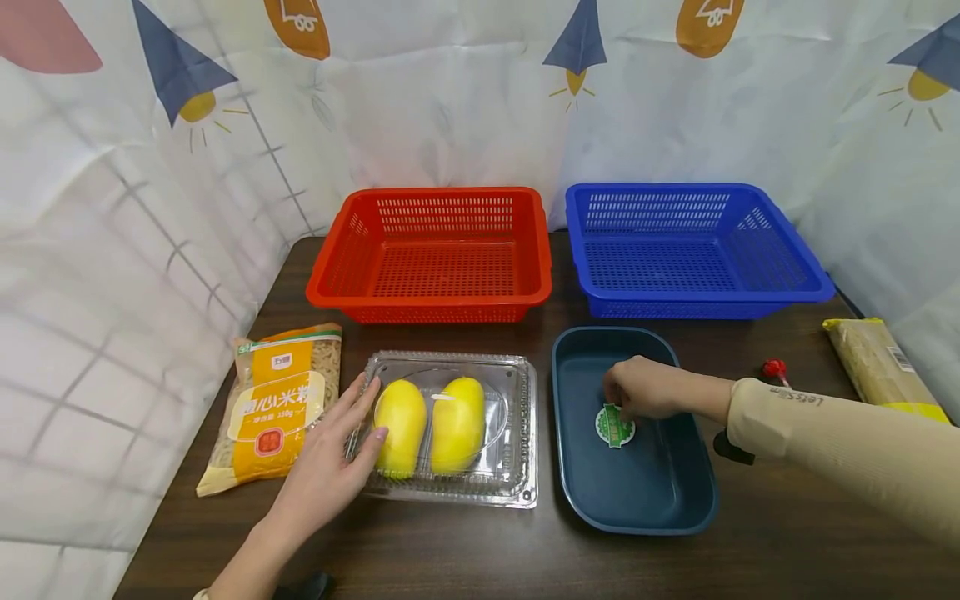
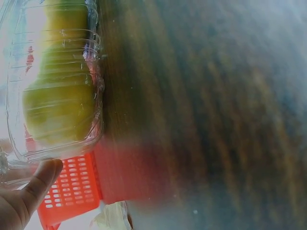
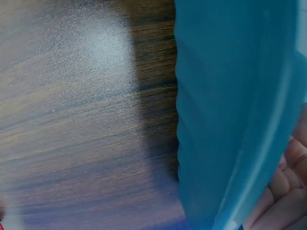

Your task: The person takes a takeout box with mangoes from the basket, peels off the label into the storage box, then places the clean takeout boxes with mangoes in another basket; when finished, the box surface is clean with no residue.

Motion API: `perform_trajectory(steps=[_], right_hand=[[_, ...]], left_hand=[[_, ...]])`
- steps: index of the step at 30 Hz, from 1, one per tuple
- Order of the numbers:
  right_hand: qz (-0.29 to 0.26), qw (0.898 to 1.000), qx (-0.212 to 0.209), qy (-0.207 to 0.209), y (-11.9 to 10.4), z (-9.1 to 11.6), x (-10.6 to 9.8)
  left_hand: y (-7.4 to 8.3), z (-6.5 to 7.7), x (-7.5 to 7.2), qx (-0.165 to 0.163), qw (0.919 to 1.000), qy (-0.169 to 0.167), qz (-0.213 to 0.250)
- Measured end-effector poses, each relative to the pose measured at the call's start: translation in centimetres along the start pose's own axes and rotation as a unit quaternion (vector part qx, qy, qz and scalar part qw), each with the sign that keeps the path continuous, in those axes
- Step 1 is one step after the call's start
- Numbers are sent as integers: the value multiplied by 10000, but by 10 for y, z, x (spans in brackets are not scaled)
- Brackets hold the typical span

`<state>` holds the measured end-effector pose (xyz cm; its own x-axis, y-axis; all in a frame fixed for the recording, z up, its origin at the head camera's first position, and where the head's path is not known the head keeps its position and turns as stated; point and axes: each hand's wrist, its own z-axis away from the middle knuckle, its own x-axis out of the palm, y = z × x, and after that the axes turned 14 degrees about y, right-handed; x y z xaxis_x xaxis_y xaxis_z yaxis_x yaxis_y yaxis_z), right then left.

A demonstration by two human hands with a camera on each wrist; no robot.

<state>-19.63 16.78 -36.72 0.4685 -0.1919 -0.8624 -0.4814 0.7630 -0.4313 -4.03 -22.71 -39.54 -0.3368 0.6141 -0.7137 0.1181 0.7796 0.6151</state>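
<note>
In the head view my left hand (image 1: 333, 454) lies along the left side of a clear plastic clamshell box (image 1: 521, 433), fingers extended and thumb against its edge. Two yellow mangoes (image 1: 459, 425) show through the lid. The left wrist view has the thumb (image 2: 42, 179) at the box's corner. My right hand (image 1: 656, 387) reaches down into a dark teal tray (image 1: 600, 508), its fingers curled at the upper edge of a small round green-and-white item (image 1: 615, 427) on the tray floor. From the right wrist, the tray wall (image 3: 230, 96) partly hides those fingers.
Behind stand a red basket (image 1: 442, 304) and a blue basket (image 1: 705, 296). A bag of rice noodles (image 1: 273, 408) lies to the left. On the right are a red lollipop (image 1: 775, 368) and a yellow-ended packet (image 1: 885, 362); the right forearm passes in front of them.
</note>
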Motion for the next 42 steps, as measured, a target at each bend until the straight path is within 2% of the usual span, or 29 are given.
perform_trajectory(steps=[7,12,16,18,20,23,25,28,29,31,35,37,40,42], right_hand=[[82,9999,-90,-2,1,3,2],[162,9999,16,8,0,3,3],[223,9996,-111,155,-5,3,-8],[108,9987,-292,408,-14,5,-18],[-270,9960,-512,679,-27,8,-26],[-1046,9890,-491,922,-54,14,-25],[-1517,9836,-338,912,-70,15,-18],[-2128,9739,287,735,-93,14,-6],[-2326,9688,515,683,-99,13,-2],[-2885,9502,1043,544,-109,9,5],[-3854,9028,1845,485,-120,-2,20],[-4286,8802,1993,426,-122,-7,26],[-4754,8545,2082,241,-123,-14,33],[-4994,8412,2069,101,-123,-16,37]], left_hand=[[1,0,-1,8,10000,1,9],[1,0,-1,-29,10000,-28,11],[1,1,-1,-39,10000,7,18],[1,2,0,-36,10000,53,12],[3,2,1,-43,10000,87,-5],[6,3,0,-123,9999,85,-30],[8,4,-2,-220,9997,60,-35],[8,5,-4,-388,9992,57,45],[8,5,-5,-443,9989,76,128],[5,4,-6,-592,9976,101,332],[-2,1,-7,-1125,9903,-112,803],[-6,-1,-7,-1442,9841,-315,987],[-11,-2,-6,-1773,9746,-570,1244],[-13,-3,-7,-1967,9677,-675,1425]])
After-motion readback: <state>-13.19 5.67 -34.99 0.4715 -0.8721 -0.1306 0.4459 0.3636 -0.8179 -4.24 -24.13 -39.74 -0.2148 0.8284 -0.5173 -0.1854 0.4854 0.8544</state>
